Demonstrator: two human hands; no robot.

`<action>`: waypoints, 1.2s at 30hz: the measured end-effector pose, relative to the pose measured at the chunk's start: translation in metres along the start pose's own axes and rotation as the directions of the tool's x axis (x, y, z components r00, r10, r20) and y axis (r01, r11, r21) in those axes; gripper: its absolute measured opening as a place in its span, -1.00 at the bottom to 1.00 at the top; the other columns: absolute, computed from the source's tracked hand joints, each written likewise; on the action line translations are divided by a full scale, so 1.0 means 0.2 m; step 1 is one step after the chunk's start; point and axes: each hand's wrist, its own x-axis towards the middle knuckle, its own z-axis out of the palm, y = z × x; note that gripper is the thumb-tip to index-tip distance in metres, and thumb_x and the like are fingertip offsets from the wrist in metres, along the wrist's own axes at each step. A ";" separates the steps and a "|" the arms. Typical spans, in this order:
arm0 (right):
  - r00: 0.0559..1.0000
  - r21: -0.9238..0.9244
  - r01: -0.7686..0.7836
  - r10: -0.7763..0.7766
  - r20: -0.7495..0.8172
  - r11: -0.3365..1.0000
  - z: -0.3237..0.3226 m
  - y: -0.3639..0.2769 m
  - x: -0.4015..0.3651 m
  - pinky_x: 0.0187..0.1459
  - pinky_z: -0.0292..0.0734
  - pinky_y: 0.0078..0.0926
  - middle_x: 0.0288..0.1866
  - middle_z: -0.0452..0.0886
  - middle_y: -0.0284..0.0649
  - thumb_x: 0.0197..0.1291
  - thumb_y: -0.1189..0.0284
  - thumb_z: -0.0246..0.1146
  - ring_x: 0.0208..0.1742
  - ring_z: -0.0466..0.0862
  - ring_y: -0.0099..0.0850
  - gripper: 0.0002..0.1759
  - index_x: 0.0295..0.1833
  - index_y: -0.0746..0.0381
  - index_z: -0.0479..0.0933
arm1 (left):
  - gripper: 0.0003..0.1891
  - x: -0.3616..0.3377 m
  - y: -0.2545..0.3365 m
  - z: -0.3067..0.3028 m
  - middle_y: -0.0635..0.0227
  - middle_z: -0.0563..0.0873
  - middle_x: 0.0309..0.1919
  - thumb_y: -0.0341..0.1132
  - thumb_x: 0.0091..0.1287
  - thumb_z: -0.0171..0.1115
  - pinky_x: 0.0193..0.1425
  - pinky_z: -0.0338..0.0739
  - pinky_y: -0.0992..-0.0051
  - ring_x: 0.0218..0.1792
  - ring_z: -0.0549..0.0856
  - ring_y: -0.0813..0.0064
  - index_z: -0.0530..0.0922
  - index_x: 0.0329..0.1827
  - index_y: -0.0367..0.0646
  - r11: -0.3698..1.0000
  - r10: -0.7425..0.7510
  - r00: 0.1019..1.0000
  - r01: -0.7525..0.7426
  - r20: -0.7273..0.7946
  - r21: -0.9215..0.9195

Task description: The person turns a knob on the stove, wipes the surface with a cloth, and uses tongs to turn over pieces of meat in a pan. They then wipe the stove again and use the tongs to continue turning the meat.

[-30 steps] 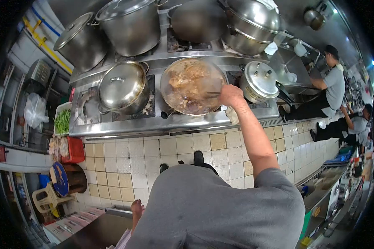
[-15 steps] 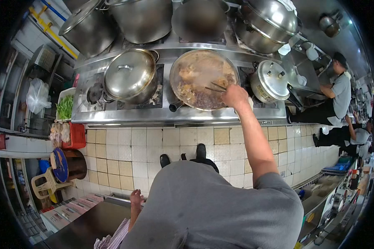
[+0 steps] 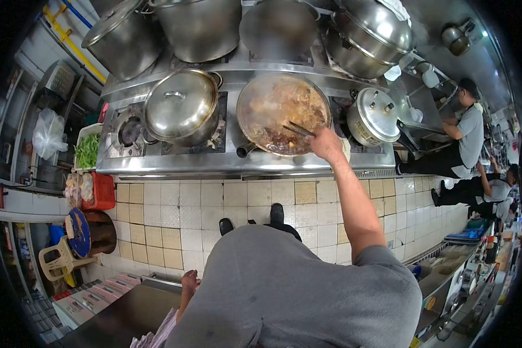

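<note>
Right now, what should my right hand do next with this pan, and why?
I'd probably sweep the utensil in your right hand gently through the food nearest you: it looks darker there than on the pan's far side, and steam hazes the surface.

The shirt [image 3: 307,290] is grey, crate [image 3: 103,192] red, leaves [image 3: 87,152] green, tiles [image 3: 169,217] white and tan.

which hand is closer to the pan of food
Your right hand, at the near right rim of the pan; your left hand is well back from it, beside your body.
</note>
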 end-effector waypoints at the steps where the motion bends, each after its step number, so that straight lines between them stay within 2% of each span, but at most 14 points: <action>1: 1.000 0.008 0.006 -0.005 -0.017 1.000 0.00 0.01 -0.01 0.18 0.67 -0.03 0.01 0.80 0.14 0.33 0.11 0.39 0.13 0.78 0.07 -0.58 -0.01 0.27 0.79 | -0.48 -0.04 -0.02 0.01 0.37 0.74 0.02 -0.05 0.57 0.26 -0.25 0.60 0.21 -0.17 0.73 0.35 0.53 0.48 -0.10 0.852 -0.103 0.994 0.101 0.025 -0.514; 5: 0.999 -0.024 0.031 -0.032 -0.041 0.999 -0.08 -0.01 -0.02 0.12 0.67 0.03 -0.06 0.80 0.14 0.30 0.11 0.40 0.08 0.78 0.10 -0.58 0.01 0.24 0.79 | -0.48 -0.07 0.05 -0.07 0.36 0.74 0.05 -0.04 0.56 0.25 -0.24 0.61 0.20 -0.15 0.73 0.34 0.53 0.48 -0.09 0.802 -0.163 0.987 0.130 -0.005 -0.584; 7: 0.997 -0.011 0.024 -0.025 -0.069 1.000 -0.16 -0.08 0.00 0.12 0.67 0.03 -0.04 0.80 0.13 0.30 0.10 0.40 0.08 0.78 0.10 -0.57 0.02 0.23 0.79 | -0.47 0.00 0.02 -0.12 0.34 0.73 0.08 -0.02 0.55 0.26 -0.19 0.62 0.15 -0.13 0.74 0.33 0.53 0.48 -0.07 0.991 0.001 0.998 -0.009 -0.063 -0.136; 8: 0.996 0.002 0.015 -0.015 -0.090 1.000 -0.19 -0.11 0.03 0.12 0.68 0.02 -0.02 0.80 0.13 0.31 0.08 0.39 0.09 0.78 0.09 -0.57 0.02 0.23 0.79 | -0.47 -0.03 0.06 -0.12 0.34 0.73 0.08 -0.02 0.55 0.26 -0.19 0.62 0.15 -0.13 0.74 0.33 0.53 0.48 -0.07 0.991 0.005 0.998 -0.014 -0.063 -0.136; 10: 0.995 0.017 0.013 -0.011 -0.101 1.000 -0.21 -0.18 0.15 0.16 0.67 -0.01 0.04 0.79 0.13 0.30 0.05 0.40 0.13 0.77 0.08 -0.52 0.06 0.23 0.78 | -0.45 -0.13 0.17 -0.14 0.32 0.72 0.08 -0.04 0.55 0.27 -0.21 0.64 0.14 -0.12 0.74 0.31 0.51 0.50 -0.08 0.925 -0.094 0.990 0.050 -0.101 -0.378; 14: 0.997 0.030 0.060 -0.059 -0.042 0.998 -0.27 -0.47 0.33 0.22 0.64 -0.06 0.14 0.78 0.11 0.30 0.03 0.39 0.23 0.75 0.05 -0.49 0.12 0.24 0.77 | -0.44 -0.05 0.04 -0.04 0.30 0.72 0.04 -0.07 0.55 0.28 -0.30 0.64 0.20 -0.16 0.74 0.29 0.49 0.51 -0.14 0.884 -0.132 0.986 0.071 -0.101 -0.462; 16: 0.993 0.028 0.117 -0.116 -0.034 0.993 -0.27 -0.63 0.37 0.24 0.64 -0.06 0.16 0.77 0.10 0.30 0.04 0.39 0.25 0.74 0.04 -0.48 0.12 0.25 0.77 | -0.44 -0.02 -0.06 0.01 0.28 0.72 0.01 -0.10 0.56 0.29 -0.38 0.61 0.28 -0.21 0.75 0.28 0.48 0.52 -0.18 0.670 -0.066 0.996 -0.006 -0.067 -0.742; 20: 0.977 -0.225 0.215 -0.210 0.045 0.950 -0.02 -0.82 0.73 0.26 0.64 -0.11 0.21 0.78 0.03 0.28 0.10 0.39 0.30 0.74 -0.03 -0.51 0.13 0.24 0.77 | -0.48 -0.16 -0.01 0.11 0.26 0.71 -0.06 -0.13 0.56 0.29 -0.40 0.59 0.29 -0.24 0.75 0.30 0.51 0.47 -0.19 0.776 -0.083 0.990 -0.005 -0.110 -0.631; 22: 0.957 -0.317 0.288 -0.273 0.094 0.904 0.04 -0.87 0.79 0.26 0.64 -0.13 0.23 0.77 0.02 0.27 0.15 0.37 0.31 0.74 -0.06 -0.53 0.15 0.24 0.77 | -0.57 -0.14 -0.12 0.13 0.25 0.71 -0.13 -0.17 0.56 0.27 -0.36 0.61 0.25 -0.24 0.75 0.31 0.56 0.37 -0.18 0.736 -0.038 0.999 0.028 0.000 -0.676; 25: 0.982 -0.272 0.190 -0.181 0.059 0.943 -0.10 -0.93 0.64 0.26 0.64 -0.14 0.26 0.76 0.02 0.25 0.19 0.35 0.32 0.74 -0.06 -0.53 0.18 0.20 0.76 | -0.65 -0.24 -0.12 0.20 0.25 0.70 -0.20 -0.14 0.56 0.24 -0.30 0.63 0.22 -0.22 0.75 0.30 0.62 0.23 -0.18 0.669 0.066 0.997 -0.022 0.030 -0.743; 27: 0.993 -0.103 0.121 -0.119 0.021 0.987 -0.15 -0.87 0.65 0.28 0.62 -0.14 0.28 0.74 0.06 0.22 0.18 0.38 0.33 0.73 -0.05 -0.50 0.19 0.23 0.75 | -0.68 -0.32 -0.02 0.27 0.26 0.70 -0.22 -0.09 0.57 0.22 -0.25 0.65 0.17 -0.21 0.75 0.28 0.67 0.11 -0.14 0.725 -0.119 0.982 -0.017 -0.149 -0.689; 31: 0.998 0.086 0.059 -0.056 -0.032 0.995 -0.12 -0.66 0.69 0.28 0.60 -0.16 0.24 0.75 0.08 0.15 0.13 0.46 0.32 0.73 -0.04 -0.45 0.14 0.29 0.75 | -0.66 -0.32 -0.02 0.28 0.31 0.70 -0.15 -0.06 0.56 0.22 -0.26 0.63 0.18 -0.17 0.74 0.29 0.66 0.16 -0.11 0.813 -0.147 0.985 0.070 -0.086 -0.579; 33: 0.999 0.198 -0.027 0.033 -0.027 0.980 -0.10 -0.56 0.68 0.30 0.59 -0.16 0.25 0.75 0.06 0.26 0.23 0.41 0.33 0.70 0.03 -0.54 0.18 0.26 0.74 | -0.65 -0.30 -0.03 0.26 0.33 0.70 -0.12 -0.04 0.56 0.22 -0.26 0.63 0.18 -0.15 0.74 0.29 0.65 0.18 -0.10 0.839 -0.140 0.988 0.082 -0.067 -0.538; 36: 0.993 0.351 0.107 -0.081 -0.087 0.930 -0.05 -0.38 0.64 0.27 0.60 -0.15 0.21 0.76 0.11 0.26 0.21 0.46 0.29 0.73 0.00 -0.50 0.18 0.35 0.71 | -0.62 -0.30 0.04 0.16 0.36 0.69 -0.07 -0.02 0.55 0.23 -0.27 0.61 0.18 -0.12 0.74 0.30 0.64 0.21 -0.08 0.881 -0.138 0.988 0.088 -0.076 -0.466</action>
